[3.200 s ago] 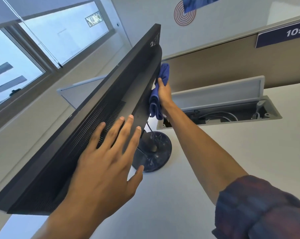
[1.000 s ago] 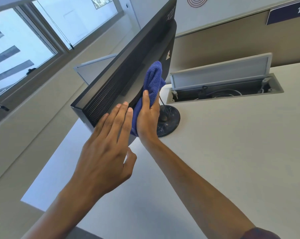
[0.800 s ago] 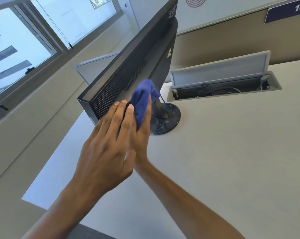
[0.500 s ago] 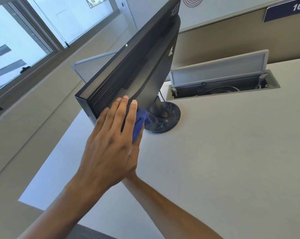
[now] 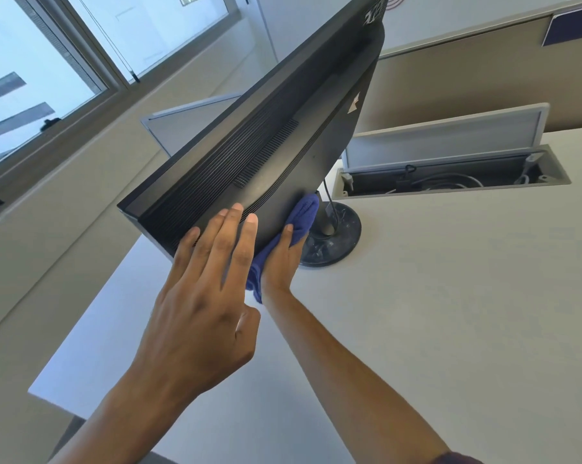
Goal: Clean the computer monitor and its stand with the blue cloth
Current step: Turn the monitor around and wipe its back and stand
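Blue cloth pressed between right hand and monitor back.

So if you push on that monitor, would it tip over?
Possibly. The monitor stands on a single thin neck over a small round base, so it looks top-heavy. The left hand lies flat on its back, likely steadying it while the right hand presses the blue cloth against it.

Bright daylight enters from the window at upper left and overexposes it, the desk is evenly lit with soft shadows, and straight lines bend at the edges.
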### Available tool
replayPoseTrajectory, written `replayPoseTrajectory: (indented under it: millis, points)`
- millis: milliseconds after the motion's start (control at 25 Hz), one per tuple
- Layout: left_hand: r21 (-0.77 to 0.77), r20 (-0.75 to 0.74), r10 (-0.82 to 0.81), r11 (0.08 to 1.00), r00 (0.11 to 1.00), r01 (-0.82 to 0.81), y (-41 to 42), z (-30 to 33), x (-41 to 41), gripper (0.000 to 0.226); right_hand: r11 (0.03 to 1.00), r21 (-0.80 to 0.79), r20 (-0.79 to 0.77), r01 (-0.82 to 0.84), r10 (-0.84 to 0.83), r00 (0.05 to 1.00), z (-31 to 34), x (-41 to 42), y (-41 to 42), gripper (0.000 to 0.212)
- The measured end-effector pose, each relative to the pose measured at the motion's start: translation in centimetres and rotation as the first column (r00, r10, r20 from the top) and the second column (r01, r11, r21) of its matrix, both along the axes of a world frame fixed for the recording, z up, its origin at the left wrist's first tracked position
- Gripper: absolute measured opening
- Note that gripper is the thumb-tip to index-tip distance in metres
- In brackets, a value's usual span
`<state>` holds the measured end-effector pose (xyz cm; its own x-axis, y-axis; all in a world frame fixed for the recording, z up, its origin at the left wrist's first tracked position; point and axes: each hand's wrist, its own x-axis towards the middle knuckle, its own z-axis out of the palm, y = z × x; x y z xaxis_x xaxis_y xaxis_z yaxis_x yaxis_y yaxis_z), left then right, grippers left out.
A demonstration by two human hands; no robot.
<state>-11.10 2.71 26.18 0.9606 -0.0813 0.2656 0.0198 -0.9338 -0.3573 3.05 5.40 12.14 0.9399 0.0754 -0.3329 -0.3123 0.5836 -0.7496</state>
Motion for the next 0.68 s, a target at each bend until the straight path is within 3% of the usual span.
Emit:
replayPoseTrajectory:
  millis: [440, 680]
  points:
    - [-0.049, 0.048, -0.036, 0.998, 0.998, 0.038, 0.0, -0.3, 0.4, 0.082, 0.989, -0.123, 0.018, 0.085, -0.084, 0.996, 1.8, 7.4, -2.3, 0.044]
    - [-0.051, 0.079, -0.042, 0.998, 0.996, 0.047, 0.2, -0.8, 0.7, 0.08, 0.95, -0.154, 0.264, 0.272, -0.226, 0.938, 4.7, 10.3, -4.2, 0.041]
